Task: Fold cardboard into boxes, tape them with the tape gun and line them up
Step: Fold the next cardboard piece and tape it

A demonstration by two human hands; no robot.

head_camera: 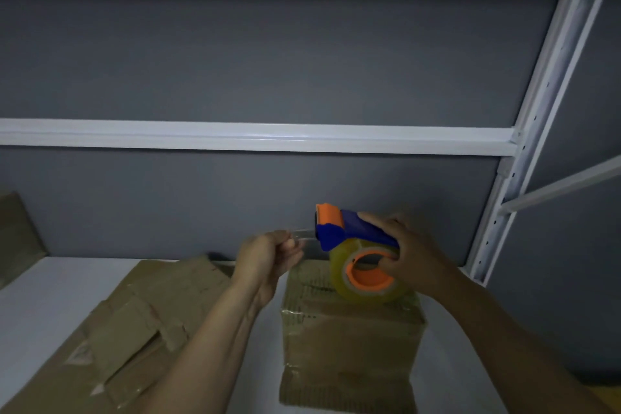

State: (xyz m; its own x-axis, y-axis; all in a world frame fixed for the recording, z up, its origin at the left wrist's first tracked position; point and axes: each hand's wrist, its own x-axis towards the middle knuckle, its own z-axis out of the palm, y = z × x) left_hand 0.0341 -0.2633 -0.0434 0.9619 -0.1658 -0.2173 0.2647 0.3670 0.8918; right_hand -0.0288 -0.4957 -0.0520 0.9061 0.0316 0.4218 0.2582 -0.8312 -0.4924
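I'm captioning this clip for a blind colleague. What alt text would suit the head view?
A person's right hand holds a blue and orange tape gun over a cardboard box while the left hand pinches the clear tape end drawn from it. Flattened cardboard lies left of the box on a white shelf.

No legible text, number or brand anywhere. Left of the taped box (pixel 349 339), the flattened cardboard (pixel 134 323) carries pale triangular marks (pixel 79 353), too blurred to read. Above the box, the tape gun (pixel 349 232) shows no readable label.
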